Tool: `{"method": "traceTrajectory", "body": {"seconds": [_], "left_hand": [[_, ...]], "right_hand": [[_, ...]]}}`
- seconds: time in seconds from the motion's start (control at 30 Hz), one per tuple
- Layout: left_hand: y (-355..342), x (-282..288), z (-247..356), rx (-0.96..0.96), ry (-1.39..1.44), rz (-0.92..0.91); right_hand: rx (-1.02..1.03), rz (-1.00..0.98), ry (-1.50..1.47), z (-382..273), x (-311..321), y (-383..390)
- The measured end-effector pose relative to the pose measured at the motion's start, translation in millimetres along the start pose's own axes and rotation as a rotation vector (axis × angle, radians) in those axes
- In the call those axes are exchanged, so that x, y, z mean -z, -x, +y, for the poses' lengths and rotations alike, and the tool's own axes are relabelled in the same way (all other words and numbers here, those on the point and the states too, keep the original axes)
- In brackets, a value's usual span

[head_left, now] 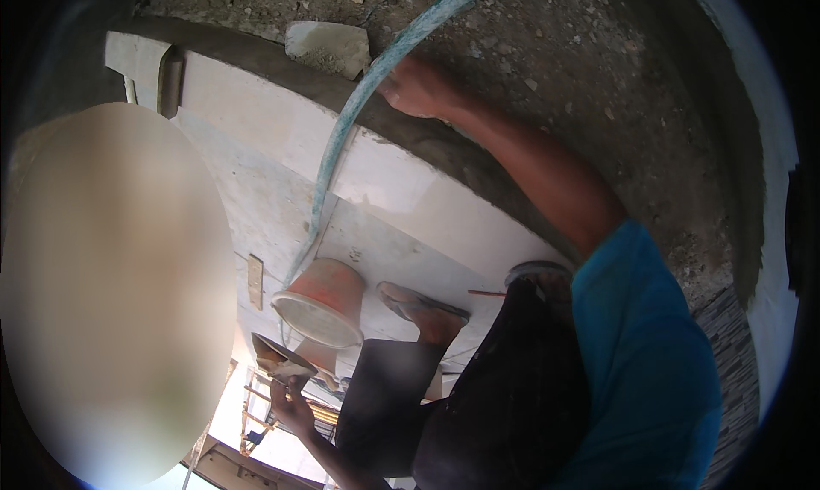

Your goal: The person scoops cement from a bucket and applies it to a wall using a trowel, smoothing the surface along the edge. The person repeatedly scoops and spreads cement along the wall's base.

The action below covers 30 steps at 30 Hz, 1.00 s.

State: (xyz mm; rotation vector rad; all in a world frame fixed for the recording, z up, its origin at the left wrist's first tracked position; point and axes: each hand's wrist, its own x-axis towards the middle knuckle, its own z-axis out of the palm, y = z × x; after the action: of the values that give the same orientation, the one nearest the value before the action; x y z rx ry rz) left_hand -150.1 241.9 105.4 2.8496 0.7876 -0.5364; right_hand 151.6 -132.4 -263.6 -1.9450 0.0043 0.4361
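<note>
My left hand (293,410), at the lower left, is closed around a trowel (282,358) that looks triangular, with pale material on its blade; its handle is hidden in my fingers. My right arm, in a blue sleeve, stretches up to the top middle. There my right hand (418,88) is low beside a grey mortar strip, its fingers curled and partly behind a green hose (342,131). What they hold, if anything, is hidden. Just left of this hand, a flat pale stone or tile piece (327,47) lies on the strip.
A reddish bucket (325,298) stands tilted in view on the pale floor, next to the hose. White slabs (393,170) form a long edge along the mortar. Beyond lies rubble-strewn soil (547,54). My sandalled foot (418,302) is beside the bucket. A small wooden strip (255,281) lies on the floor.
</note>
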Motion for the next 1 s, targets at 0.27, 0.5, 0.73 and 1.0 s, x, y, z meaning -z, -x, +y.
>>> {"method": "traceTrajectory", "body": {"seconds": [0.27,0.5,0.73,1.0], "left_hand": [[-2.5,2.7,12.7,-0.046,-0.083,-0.005],[-0.6,1.3,18.6,-0.049,-0.002,0.012],[4.6,0.6,22.4,-0.129,-0.053,0.064],[8.0,1.7,34.6,-0.137,-0.04,0.079]], "right_hand": [[0.013,-0.11,-0.285,-11.9,39.9,57.0],[-0.145,-0.101,-0.039,11.1,43.6,69.3],[-0.133,-0.202,-0.119,-8.7,60.0,110.2],[-0.096,-0.089,-0.266,28.5,63.8,137.1]]}}
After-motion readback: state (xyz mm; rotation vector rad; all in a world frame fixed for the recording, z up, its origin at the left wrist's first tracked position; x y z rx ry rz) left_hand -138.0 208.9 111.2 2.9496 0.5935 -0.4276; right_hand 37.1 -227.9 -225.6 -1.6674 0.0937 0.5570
